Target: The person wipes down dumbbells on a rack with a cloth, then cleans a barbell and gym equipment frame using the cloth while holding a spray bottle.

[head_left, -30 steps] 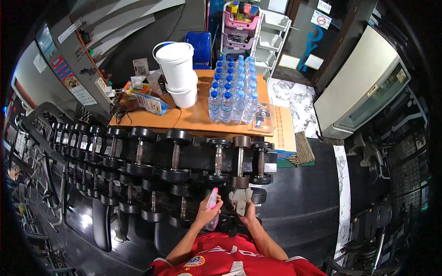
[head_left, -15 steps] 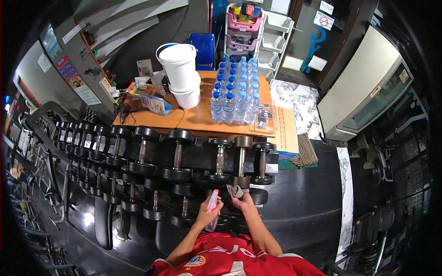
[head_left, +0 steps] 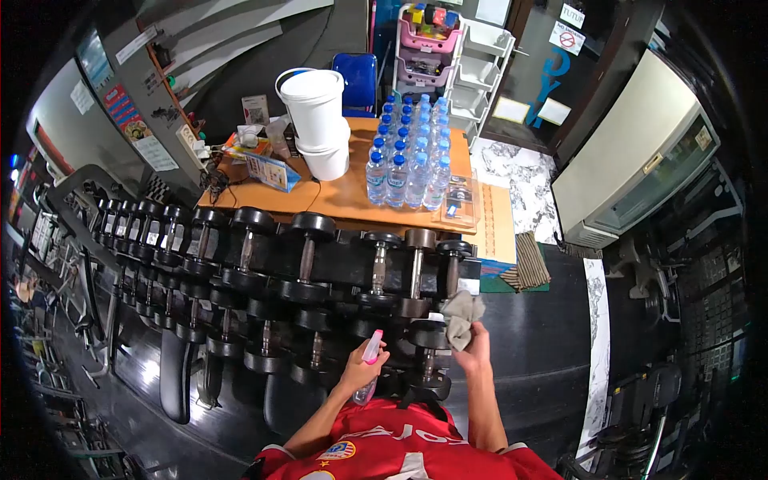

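My left hand (head_left: 364, 370) is wrapped round a spray bottle (head_left: 372, 350) with a pink and clear body, held upright in front of my red shirt. In my right hand (head_left: 474, 352) is a crumpled grey cloth (head_left: 462, 320), which lies against the near end of the rightmost upper dumbbell (head_left: 454, 276) and hides its near head. Left of the cloth is a brownish metal dumbbell (head_left: 416, 272). A black dumbbell (head_left: 430, 336) on the lower tier sits just below and between my hands.
A long two-tier rack of black dumbbells (head_left: 306, 256) runs off to the left. Behind it, a wooden table (head_left: 344, 200) bears rows of water bottles (head_left: 418, 180) and stacked white buckets (head_left: 314, 112). A display fridge (head_left: 640, 144) stands at the right, with a striped mat (head_left: 526, 260) on the floor.
My right hand has moved to the right with the cloth, from the brownish dumbbell's end to the rightmost dumbbell. The cloth has spread wider. My left hand stays on the spray bottle.
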Available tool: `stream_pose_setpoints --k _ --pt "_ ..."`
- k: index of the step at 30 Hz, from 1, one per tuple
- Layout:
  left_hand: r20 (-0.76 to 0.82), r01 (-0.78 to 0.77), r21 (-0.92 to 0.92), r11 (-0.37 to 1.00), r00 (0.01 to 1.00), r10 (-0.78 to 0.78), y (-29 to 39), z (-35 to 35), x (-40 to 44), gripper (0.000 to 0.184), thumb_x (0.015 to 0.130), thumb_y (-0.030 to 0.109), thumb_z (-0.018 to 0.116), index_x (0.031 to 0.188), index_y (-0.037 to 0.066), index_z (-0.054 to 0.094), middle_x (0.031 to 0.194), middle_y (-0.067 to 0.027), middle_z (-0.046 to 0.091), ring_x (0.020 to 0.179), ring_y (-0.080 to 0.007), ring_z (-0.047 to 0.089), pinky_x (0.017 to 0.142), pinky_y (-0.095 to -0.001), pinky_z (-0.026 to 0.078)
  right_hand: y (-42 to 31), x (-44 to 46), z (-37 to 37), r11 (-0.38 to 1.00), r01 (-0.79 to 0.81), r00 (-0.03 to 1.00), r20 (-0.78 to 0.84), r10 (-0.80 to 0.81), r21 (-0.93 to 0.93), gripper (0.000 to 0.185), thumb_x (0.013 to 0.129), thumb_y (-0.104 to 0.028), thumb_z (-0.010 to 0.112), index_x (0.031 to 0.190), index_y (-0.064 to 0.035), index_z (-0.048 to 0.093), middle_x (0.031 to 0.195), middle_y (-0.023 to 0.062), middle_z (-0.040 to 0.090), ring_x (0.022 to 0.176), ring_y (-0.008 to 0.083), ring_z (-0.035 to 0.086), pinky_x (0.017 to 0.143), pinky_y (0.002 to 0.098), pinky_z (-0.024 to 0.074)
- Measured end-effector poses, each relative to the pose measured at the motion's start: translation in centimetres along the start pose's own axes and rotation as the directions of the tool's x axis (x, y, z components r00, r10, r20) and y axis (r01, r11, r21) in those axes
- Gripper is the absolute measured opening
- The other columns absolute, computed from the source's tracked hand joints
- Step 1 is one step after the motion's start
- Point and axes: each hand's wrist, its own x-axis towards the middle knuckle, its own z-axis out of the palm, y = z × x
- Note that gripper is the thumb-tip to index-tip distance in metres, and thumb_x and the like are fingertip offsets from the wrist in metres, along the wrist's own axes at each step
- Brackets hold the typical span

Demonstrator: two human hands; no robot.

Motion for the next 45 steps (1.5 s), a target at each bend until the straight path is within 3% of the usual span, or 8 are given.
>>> stream_pose_setpoints --k 4,7,9,16,20,29,36,45 --pt "-0.039 -0.288 0.222 0.932 0.952 0.303 0.0 1.0 0.6 0.027 0.083 0.011 0.066 0.107 0.004 0.054 0.085 -0.0051 0.055 0.059 -0.0086 0.055 0.052 -0.0250 0.045 -2.1 -2.5 1.4 0.992 0.112 0.993 -0.022 -0.113 -0.055 0.034 0.092 -0.022 0.039 0.118 -0.0051 0.053 0.114 0.0102 0.060 0.103 0.0252 0.059 0.089 0.0397 0.0480" --pt "0.013 -0.548 0.500 0.671 0.779 0.626 2.2 1.8 0.9 0.036 0.083 0.007 0.065 0.115 0.004 0.049 0.094 -0.0065 0.053 0.065 -0.0097 0.056 0.057 -0.0246 0.047 -2.2 -2.8 -0.1 0.982 0.156 0.988 0.015 -0.155 -0.108 0.034 0.091 -0.021 0.041 0.118 -0.0057 0.053 0.115 0.0099 0.060 0.103 0.0251 0.059 0.089 0.0391 0.0479" --pt "0.010 -0.242 -0.003 0.970 0.970 0.242 3.4 2.7 0.6 0.041 0.084 0.002 0.061 0.121 0.003 0.043 0.096 -0.0050 0.053 0.067 -0.0095 0.055 0.060 -0.0240 0.047 -1.6 -2.7 -1.1 0.995 0.104 0.994 0.022 -0.104 0.011 0.035 0.089 -0.019 0.041 0.119 -0.0056 0.053 0.116 0.0103 0.059 0.103 0.0254 0.058 0.089 0.0390 0.0475" --pt "0.253 -0.147 -0.277 0.950 0.942 0.219 4.7 4.7 5.3 0.033 0.088 0.002 0.056 0.120 0.003 0.045 0.093 -0.0022 0.053 0.066 -0.0068 0.053 0.057 -0.0223 0.047 -0.2 -3.5 -2.6 0.981 -0.040 0.999 0.020 0.036 0.190 0.039 0.088 -0.023 0.039 0.122 -0.0069 0.051 0.117 0.0104 0.059 0.103 0.0272 0.058 0.089 0.0410 0.0473" --pt "0.169 -0.266 -0.172 0.948 0.941 0.295 5.7 6.8 8.8 0.027 0.087 0.009 0.062 0.111 0.002 0.052 0.076 0.0002 0.056 0.053 -0.0062 0.053 0.048 -0.0228 0.045 -1.5 -3.8 -2.2 0.978 -0.031 1.000 0.011 0.029 0.206 0.039 0.087 -0.022 0.040 0.121 -0.0067 0.051 0.116 0.0102 0.059 0.103 0.0265 0.058 0.089 0.0405 0.0475" --pt "0.137 -0.172 -0.006 0.985 0.976 0.171 7.3 10.1 16.6 0.024 0.086 0.020 0.064 0.101 0.003 0.054 0.066 -0.0021 0.055 0.047 -0.0091 0.054 0.044 -0.0251 0.044 -5.0 -0.8 -3.4 0.962 0.028 0.997 0.059 -0.045 0.270 0.042 0.089 -0.022 0.038 0.127 -0.0060 0.046 0.121 0.0117 0.056 0.109 0.0271 0.055 0.092 0.0415 0.0457" --pt "0.216 -0.145 0.106 0.984 0.969 0.120 7.1 12.1 21.9 0.028 0.085 0.028 0.064 0.094 0.003 0.054 0.066 -0.0068 0.060 0.046 -0.0161 0.059 0.046 -0.0304 0.048 -6.0 1.9 -2.0 0.984 0.074 0.997 -0.012 -0.073 0.162 0.042 0.089 -0.022 0.039 0.127 -0.0068 0.047 0.121 0.0109 0.056 0.109 0.0265 0.055 0.092 0.0411 0.0455" --pt "0.200 0.037 0.228 0.973 0.976 -0.084 7.4 12.9 23.5 0.019 0.083 0.019 0.063 0.091 0.004 0.056 0.063 -0.0010 0.057 0.044 -0.0114 0.055 0.044 -0.0271 0.045 -7.4 5.1 2.2 0.975 0.184 0.983 0.014 -0.183 -0.123 0.045 0.091 -0.036 0.042 0.125 -0.0078 0.048 0.119 0.0091 0.056 0.107 0.0246 0.056 0.092 0.0398 0.0443"
